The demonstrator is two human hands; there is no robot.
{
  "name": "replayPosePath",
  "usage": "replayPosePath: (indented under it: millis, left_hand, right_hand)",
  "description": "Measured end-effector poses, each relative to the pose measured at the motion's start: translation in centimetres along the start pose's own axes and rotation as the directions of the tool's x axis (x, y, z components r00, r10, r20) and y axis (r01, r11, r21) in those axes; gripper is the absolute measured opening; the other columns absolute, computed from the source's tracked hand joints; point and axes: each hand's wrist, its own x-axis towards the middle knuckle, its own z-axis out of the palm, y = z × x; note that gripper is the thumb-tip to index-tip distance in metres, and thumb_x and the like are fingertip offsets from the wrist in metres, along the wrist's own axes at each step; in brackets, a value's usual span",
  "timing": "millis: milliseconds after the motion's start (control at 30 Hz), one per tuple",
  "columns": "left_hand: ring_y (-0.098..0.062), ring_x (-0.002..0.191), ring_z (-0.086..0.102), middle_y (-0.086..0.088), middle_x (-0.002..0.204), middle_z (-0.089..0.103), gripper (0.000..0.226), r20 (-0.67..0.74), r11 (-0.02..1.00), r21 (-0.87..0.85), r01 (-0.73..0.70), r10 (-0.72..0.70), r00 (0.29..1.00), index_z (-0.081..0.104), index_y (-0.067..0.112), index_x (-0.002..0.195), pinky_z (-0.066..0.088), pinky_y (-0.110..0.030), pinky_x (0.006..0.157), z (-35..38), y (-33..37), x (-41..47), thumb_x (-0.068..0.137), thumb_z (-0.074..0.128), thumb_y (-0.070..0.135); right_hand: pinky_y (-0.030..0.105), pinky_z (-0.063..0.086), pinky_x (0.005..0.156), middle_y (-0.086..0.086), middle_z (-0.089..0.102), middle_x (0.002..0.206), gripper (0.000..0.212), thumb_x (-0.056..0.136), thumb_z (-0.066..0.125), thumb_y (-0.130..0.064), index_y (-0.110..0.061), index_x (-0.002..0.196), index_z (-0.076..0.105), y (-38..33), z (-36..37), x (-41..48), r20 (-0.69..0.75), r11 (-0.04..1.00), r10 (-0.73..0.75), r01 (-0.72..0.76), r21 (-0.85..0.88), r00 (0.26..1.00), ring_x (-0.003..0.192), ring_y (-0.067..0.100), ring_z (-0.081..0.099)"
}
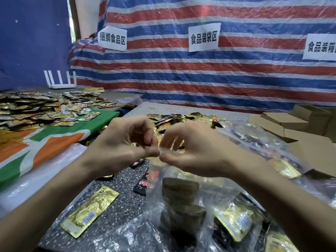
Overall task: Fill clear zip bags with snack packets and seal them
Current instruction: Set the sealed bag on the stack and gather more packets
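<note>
At near centre, the clear zip bag point(209, 190), loaded with snack packets point(180, 187), is pinched at its top edge by the left hand point(123, 146) and right hand point(194, 153) above the speckled table point(118, 193). Its film is judged light, limp, slippery; the stiffer zip strip is best gripped.

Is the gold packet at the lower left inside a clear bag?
No, the gold packet lies loose on the speckled table, outside every bag.
</note>
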Motion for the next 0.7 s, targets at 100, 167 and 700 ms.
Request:
replayPosePath:
  millis: [100,167,700]
  left_hand:
    - [-0.011,0.066,0.067,-0.01,0.076,0.072,0.035,-0.016,0.999,-0.042,0.015,-0.016,1.0,0.05,0.011,0.071,0.057,-0.026,0.064,-0.1,-0.1,-0.1,0.069,0.081,-0.004]
    - [-0.014,0.067,0.068,-0.011,0.076,0.073,0.03,-0.014,0.995,-0.099,0.033,-0.034,0.999,0.051,0.009,0.072,0.058,-0.029,0.065,-0.3,-0.3,-0.3,0.067,0.08,0.006]
    - [-0.005,0.062,0.063,0.008,0.063,0.064,0.039,-0.109,1.0,-0.005,0.0,-0.001,0.994,0.045,0.004,0.066,0.05,-0.016,0.06,1.2,-0.4,-0.6,0.071,0.082,-0.008]
  right_hand:
    - [0.038,0.055,0.07,-0.011,0.07,0.077,0.006,0.085,0.07,-0.024,-0.023,0.083,0.075,-0.2,0.4,0.5,-0.035,1.0,0.016,-0.015,0.027,0.999,0.073,0.006,0.063]
    - [0.038,0.056,0.068,-0.013,0.069,0.075,0.006,0.083,0.071,-0.023,-0.025,0.08,0.075,-0.3,0.6,0.5,-0.04,0.999,0.015,-0.014,0.04,0.999,0.071,0.005,0.063]
    - [0.036,0.053,0.06,-0.014,0.064,0.061,0.018,0.084,0.075,-0.034,-0.022,0.071,0.074,0.6,0.4,0.0,-0.031,0.983,0.158,-0.154,0.104,0.987,0.06,0.002,0.059]
